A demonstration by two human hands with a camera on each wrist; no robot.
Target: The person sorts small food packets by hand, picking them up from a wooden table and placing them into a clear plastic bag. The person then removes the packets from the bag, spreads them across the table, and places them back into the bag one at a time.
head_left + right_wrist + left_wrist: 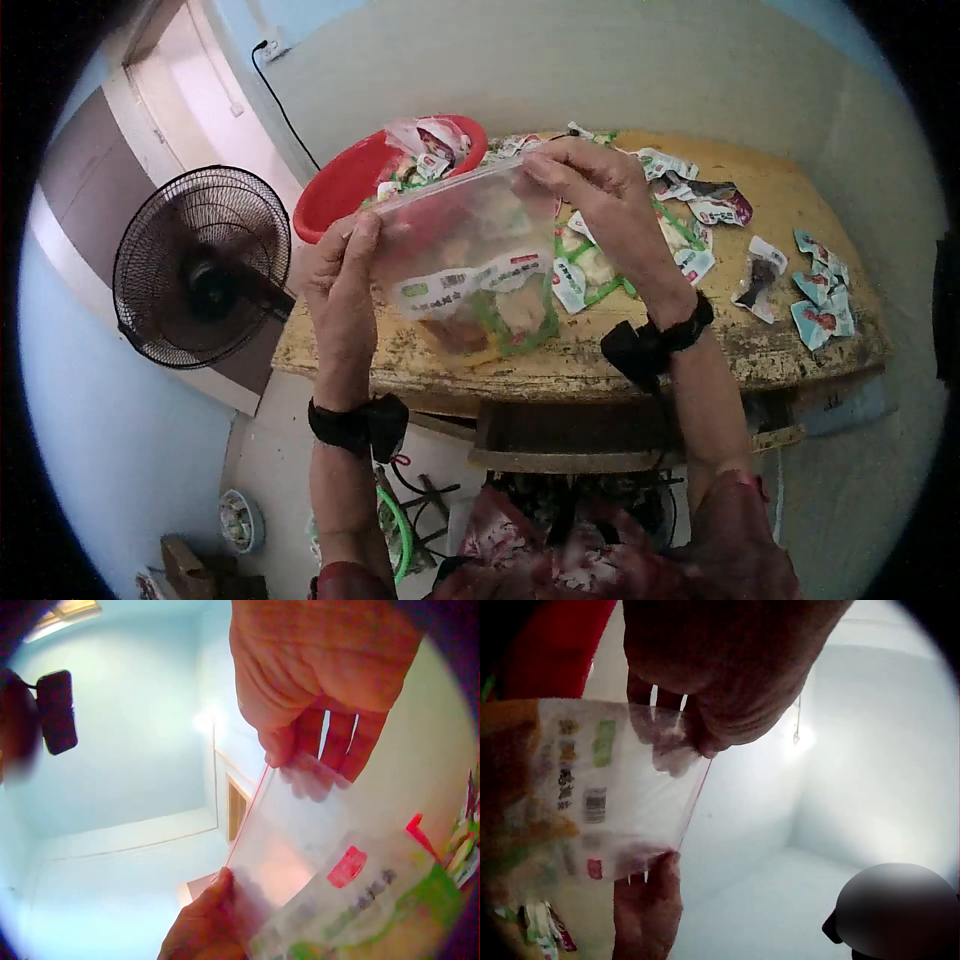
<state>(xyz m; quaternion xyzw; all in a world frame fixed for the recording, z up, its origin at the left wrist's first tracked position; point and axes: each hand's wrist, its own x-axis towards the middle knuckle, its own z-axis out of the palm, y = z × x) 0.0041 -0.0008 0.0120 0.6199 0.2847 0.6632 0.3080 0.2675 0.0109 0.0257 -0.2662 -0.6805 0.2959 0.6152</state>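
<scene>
A clear zip-top bag (pixel 470 240) with printed packets inside hangs upright between the two hands, above the table's front part. My left hand (pixel 343 290) pinches its top left corner between thumb and fingers. At the top right corner, my right hand (pixel 610 200) pinches the edge in the same way. In the left wrist view the bag (pixel 630 795) shows green and red labels and a barcode through the film. The right wrist view shows the red-lined top edge of the bag (pixel 300 847) stretched between both thumbs.
Behind the bag stands a red basin (pixel 335 195) holding packets. Green-edged packets (pixel 595 265) lie on the worn yellow table (pixel 680 350), with blue packets (pixel 823 300) and a small dark-filled packet (pixel 762 280) at the right. A black fan (pixel 205 270) stands left; an open drawer (pixel 570 462) is below.
</scene>
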